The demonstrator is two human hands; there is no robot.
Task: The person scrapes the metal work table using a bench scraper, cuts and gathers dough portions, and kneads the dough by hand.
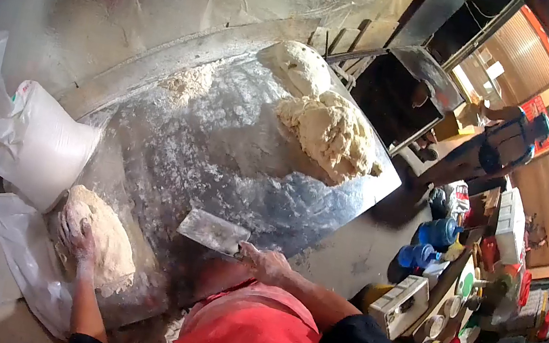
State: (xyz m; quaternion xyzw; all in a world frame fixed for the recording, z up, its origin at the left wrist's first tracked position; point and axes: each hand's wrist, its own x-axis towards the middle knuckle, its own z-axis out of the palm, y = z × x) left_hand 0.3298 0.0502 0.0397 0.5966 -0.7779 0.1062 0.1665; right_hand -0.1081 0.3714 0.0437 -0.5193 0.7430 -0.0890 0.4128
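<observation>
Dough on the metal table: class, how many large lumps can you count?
3: a smooth lump at the far side, a rough lump touching it, and a floury lump under the left hand.

Food prep area, bakery-type kitchen by the look of it. Floury metal desk (183, 135) with big dough masses (331, 134), white sack (49, 143) alongside; blue water jugs (439, 232) and tubs (444, 313) off to the right.
</observation>
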